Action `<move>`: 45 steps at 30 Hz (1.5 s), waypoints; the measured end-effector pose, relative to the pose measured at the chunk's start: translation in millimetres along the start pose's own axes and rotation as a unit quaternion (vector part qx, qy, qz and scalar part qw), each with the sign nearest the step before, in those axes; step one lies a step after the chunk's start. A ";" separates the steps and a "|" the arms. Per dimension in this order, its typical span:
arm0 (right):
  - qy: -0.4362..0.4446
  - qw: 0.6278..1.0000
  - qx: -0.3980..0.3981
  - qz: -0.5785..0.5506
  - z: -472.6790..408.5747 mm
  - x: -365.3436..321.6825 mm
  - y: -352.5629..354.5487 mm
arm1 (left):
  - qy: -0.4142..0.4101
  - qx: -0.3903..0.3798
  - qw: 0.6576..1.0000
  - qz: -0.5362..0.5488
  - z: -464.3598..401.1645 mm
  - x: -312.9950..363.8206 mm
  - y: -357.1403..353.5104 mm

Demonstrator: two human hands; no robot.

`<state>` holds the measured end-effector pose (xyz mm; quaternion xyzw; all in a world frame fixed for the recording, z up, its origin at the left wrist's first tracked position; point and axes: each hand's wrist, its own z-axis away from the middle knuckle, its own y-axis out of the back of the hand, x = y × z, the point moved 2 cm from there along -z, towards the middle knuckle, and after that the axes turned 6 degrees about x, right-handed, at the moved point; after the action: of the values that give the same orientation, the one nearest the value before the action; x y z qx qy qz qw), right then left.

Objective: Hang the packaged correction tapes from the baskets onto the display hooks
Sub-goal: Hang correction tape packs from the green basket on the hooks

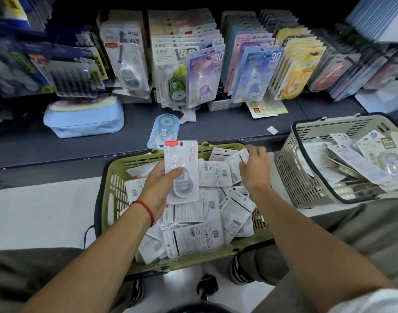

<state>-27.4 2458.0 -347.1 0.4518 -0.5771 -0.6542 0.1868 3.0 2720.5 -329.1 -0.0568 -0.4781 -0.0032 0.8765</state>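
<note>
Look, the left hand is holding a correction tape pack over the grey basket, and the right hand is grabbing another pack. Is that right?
Not quite. The left hand holds its correction tape pack over the green basket, not the grey basket, which sits off to the right. The right hand is indeed gripping another pack. The head view shows it.

Your left hand (pixel 161 184) holds one white pack (pixel 181 171) upright, face up; your right hand (pixel 253 168) pinches another pack (pixel 237 162) over the heaped green basket (pixel 116 177).
</note>
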 end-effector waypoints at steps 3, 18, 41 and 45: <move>-0.002 1.000 -0.005 0.029 -2.3 -3.3 -2.0 | -0.003 0.002 1.000 -0.012 0.4 -1.7 2.4; 0.061 0.984 -0.050 -0.160 7.9 -28.3 33.7 | -0.119 -0.002 0.990 -0.071 -0.7 -0.9 4.2; -0.071 0.969 -0.106 -0.212 12.5 -39.1 37.0 | -0.032 -0.084 0.996 0.028 5.3 -1.7 3.7; -0.015 0.947 -0.311 0.075 32.2 -4.3 24.4 | -0.032 -0.077 0.996 0.043 -3.2 -0.8 17.5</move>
<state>-57.9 2473.8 -325.3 0.3168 -0.3803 -0.7919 0.3576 6.3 2737.5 -333.1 -0.1448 -0.5012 -0.0005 0.8531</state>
